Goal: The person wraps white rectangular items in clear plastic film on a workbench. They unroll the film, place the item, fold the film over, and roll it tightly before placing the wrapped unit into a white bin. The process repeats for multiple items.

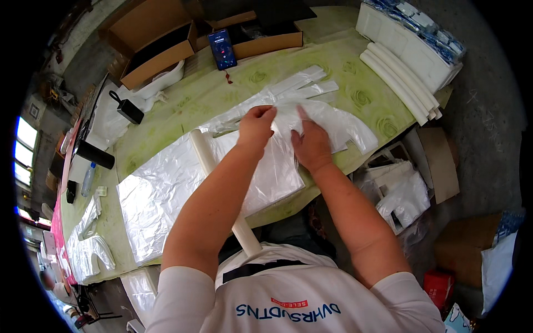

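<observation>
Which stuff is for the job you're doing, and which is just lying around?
Seems for the job:
shiny plastic sheets, by the left hand and right hand
white tube, lying across them

Probably just lying around:
phone
black box with a strap
plastic bottle

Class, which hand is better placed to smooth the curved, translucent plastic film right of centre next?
Probably the right hand: it's nearer the curved, translucent plastic film, one finger extended; the left hand is farther.
</observation>
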`<state>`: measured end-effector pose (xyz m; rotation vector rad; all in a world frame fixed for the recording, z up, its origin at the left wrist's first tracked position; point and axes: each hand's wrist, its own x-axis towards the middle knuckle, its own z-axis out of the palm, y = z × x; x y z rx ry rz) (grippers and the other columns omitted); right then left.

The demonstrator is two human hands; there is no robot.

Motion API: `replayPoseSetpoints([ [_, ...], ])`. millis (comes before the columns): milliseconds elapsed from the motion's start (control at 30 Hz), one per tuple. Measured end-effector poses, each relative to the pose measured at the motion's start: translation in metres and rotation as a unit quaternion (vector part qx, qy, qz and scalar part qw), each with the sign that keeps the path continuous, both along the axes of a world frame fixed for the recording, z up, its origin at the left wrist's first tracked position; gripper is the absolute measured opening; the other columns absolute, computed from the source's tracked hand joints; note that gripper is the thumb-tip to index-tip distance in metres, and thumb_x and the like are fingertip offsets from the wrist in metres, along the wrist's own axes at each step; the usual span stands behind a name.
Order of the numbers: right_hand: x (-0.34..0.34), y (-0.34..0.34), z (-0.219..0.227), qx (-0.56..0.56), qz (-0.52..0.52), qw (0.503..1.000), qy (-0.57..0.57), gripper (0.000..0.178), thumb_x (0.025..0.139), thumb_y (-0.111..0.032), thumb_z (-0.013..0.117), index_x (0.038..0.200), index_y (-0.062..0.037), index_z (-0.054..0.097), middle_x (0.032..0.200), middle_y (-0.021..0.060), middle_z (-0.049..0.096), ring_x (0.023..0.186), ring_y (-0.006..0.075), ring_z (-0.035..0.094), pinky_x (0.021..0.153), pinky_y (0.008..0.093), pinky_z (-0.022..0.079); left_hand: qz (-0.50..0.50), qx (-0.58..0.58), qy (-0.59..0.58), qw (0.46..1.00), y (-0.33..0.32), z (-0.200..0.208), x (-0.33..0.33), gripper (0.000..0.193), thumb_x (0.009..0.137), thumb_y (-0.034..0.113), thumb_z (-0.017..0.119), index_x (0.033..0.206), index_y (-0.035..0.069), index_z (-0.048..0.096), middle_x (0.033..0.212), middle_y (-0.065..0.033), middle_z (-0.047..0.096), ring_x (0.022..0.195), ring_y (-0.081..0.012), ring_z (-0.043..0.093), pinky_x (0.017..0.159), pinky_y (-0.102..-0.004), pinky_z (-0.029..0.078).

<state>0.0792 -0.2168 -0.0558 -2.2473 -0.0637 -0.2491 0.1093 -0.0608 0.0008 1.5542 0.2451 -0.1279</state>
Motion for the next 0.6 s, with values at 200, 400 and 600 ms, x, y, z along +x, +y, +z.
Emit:
replayPoseSetpoints([
  [200,0.019,-0.027,-0.042,0.163,-0.173,0.968,-0.082,0.045,0.085,-0.013,0.068,0.125,0.0028,0.055,0.114,0.0228,0.066,0.103,0.036,0.065,0.089,0.0427,0.051,0.106,-0.192,-0.125,0.968,0.121,0.038,-0.055,0.013,0.095,0.019,0.069,0.106,0.016,0.065,0.086,0.0058,0.058,0.075,-0.0077,0.054,0.067,-0.0265,0.048],
  [400,0.015,-0.02,-0.029,0.237,-0.182,0.942,-0.153,0.038,0.085,-0.011,0.068,0.118,0.0029,0.056,0.111,0.0195,0.068,0.101,0.0321,0.067,0.09,0.0387,0.051,0.314,-0.058,-0.093,0.943,0.258,0.028,-0.145,0.018,0.096,0.021,0.069,0.111,0.014,0.063,0.087,0.0066,0.06,0.077,-0.0054,0.055,0.065,-0.0242,0.047],
  [600,0.031,-0.048,-0.054,0.248,-0.149,0.952,-0.099,0.034,0.089,-0.013,0.066,0.117,0.0039,0.058,0.108,0.0162,0.07,0.097,0.0267,0.069,0.087,0.0353,0.053,0.255,0.223,0.041,0.94,0.34,-0.032,-0.165,0.026,0.091,0.022,0.071,0.114,0.01,0.067,0.091,0.0028,0.064,0.075,-0.008,0.055,0.067,-0.0271,0.048],
])
